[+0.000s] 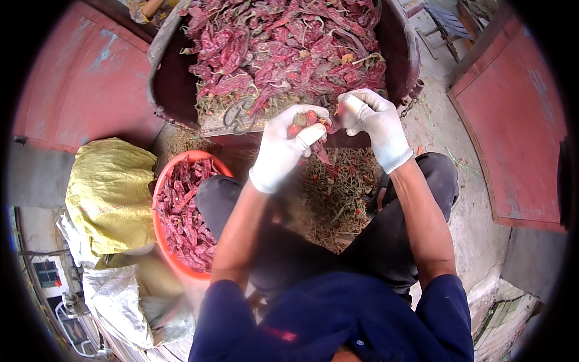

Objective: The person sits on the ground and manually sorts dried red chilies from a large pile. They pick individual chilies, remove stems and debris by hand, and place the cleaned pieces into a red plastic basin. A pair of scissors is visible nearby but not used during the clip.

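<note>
Dark blue shirt [338, 308] of the person fills the lower middle of the frame, and above it spread the bent legs in dark trousers [301, 256]. Both hands, in white gloves, are raised in the centre, near each other but apart. The left hand [282, 145] is curled around a few dried red peppers [310, 118], with the thumb across them; one pepper hangs below the fingers. The right hand [380, 127] has its fingers bent to the thumb, pinching a small reddish piece [342, 111], which is blurred.

Red metal panels stand at the upper left [78, 84] and at the right [518, 120] of the frame. Grey concrete floor [479, 241] shows on the right side, and loose dry stems [338, 193] cover the ground between the legs.

At the upper middle, a large dark red bin [395, 66] carries a high heap of dried peppers [283, 48]. Grey metal loops [240, 114], similar to scissor handles, lie at its front edge. Left of centre, an orange tub [181, 269] is filled with dark red peppers [184, 211], just beside a yellow sack [111, 193] and a smaller white sack [114, 301].
</note>
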{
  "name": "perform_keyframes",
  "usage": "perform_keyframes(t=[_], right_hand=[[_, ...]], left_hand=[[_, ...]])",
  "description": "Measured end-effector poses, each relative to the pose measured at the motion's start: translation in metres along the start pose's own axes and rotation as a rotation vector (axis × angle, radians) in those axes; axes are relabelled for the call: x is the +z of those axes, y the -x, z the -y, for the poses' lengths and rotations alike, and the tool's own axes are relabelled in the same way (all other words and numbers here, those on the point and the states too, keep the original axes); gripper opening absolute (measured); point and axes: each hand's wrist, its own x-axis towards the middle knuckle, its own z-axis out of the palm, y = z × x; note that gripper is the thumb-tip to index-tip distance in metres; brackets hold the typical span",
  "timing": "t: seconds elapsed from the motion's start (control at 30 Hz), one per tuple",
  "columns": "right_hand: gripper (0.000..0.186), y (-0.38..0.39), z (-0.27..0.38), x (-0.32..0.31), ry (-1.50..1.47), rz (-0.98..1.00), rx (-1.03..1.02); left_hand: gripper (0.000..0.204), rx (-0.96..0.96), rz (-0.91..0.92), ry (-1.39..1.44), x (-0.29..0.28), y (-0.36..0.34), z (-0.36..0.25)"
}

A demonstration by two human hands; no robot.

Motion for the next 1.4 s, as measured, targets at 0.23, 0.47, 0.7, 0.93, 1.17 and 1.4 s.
perform_keyframes(t=[0.23, 0.47, 0.7, 0.93, 1.17, 1.4], right_hand=[[0.02, 0.002, -0.003, 0.005, -0.283, 0.139, 0.062], [0.02, -0.003, -0.011, 0.018, -0.101, 0.166, 0.017], [0.023, -0.011, -0.021, 0.014, 0.02, 0.207, 0.039], [0.022, -0.008, -0.029, 0.014, 0.113, 0.238, 0.061], [0.02, -0.014, -0.037, 0.015, 0.131, 0.238, 0.114], [0.019, -0.014, -0.04, 0.024, 0.195, 0.257, 0.123]], left_hand=[[0.03, 0.071, -0.278, 0.021, -0.025, 0.043, -0.015], [0.025, 0.091, -0.716, -0.154, -0.108, 0.109, -0.025], [0.021, -0.042, -0.949, -0.295, -0.18, 0.176, 0.013], [0.039, -0.129, -0.998, -0.314, -0.224, 0.229, 0.067], [0.038, -0.218, -1.037, -0.283, -0.258, 0.261, 0.112], [0.044, -0.242, -1.084, -0.559, -0.278, 0.285, 0.134]])
